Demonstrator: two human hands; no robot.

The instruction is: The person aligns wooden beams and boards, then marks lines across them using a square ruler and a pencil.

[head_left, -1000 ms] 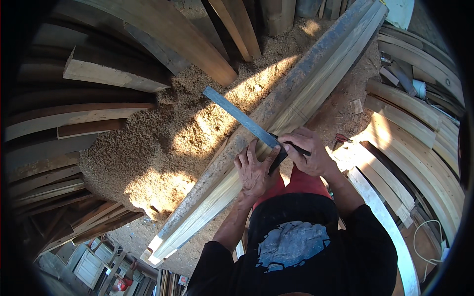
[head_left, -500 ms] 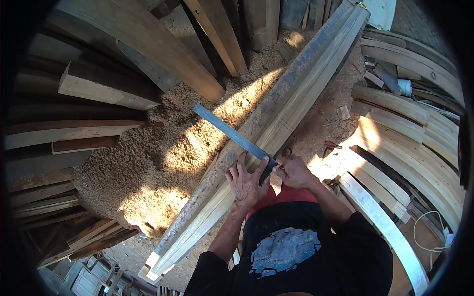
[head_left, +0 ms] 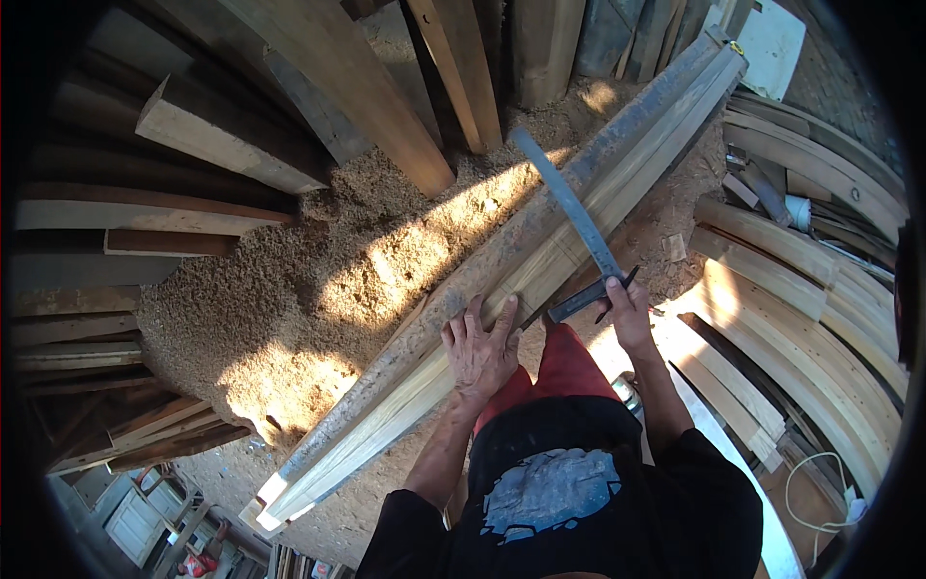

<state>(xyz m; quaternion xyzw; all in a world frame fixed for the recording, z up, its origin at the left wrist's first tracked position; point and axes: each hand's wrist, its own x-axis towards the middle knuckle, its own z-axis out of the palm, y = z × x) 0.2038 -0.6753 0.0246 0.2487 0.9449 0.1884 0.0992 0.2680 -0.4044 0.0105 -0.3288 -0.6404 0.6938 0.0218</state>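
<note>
Sawdust heap (head_left: 241,299) spreads beyond the work. Rough, dark beam (head_left: 622,145) runs diagonally; pale timber (head_left: 547,270) lies along its near side, within easy reach of both hands. Metal square (head_left: 569,205) slants across timber and beam, blade tip over the sawdust – contact with the wood unclear. Left hand (head_left: 482,352) open, fingers spread on the timber, gripping nothing; probably pressing it steady. Right hand (head_left: 629,309) curled closed around the square's corner, presumably for control there. Thin dark tool (head_left: 632,274) tucked into the same grip – likely kept handy.
</note>
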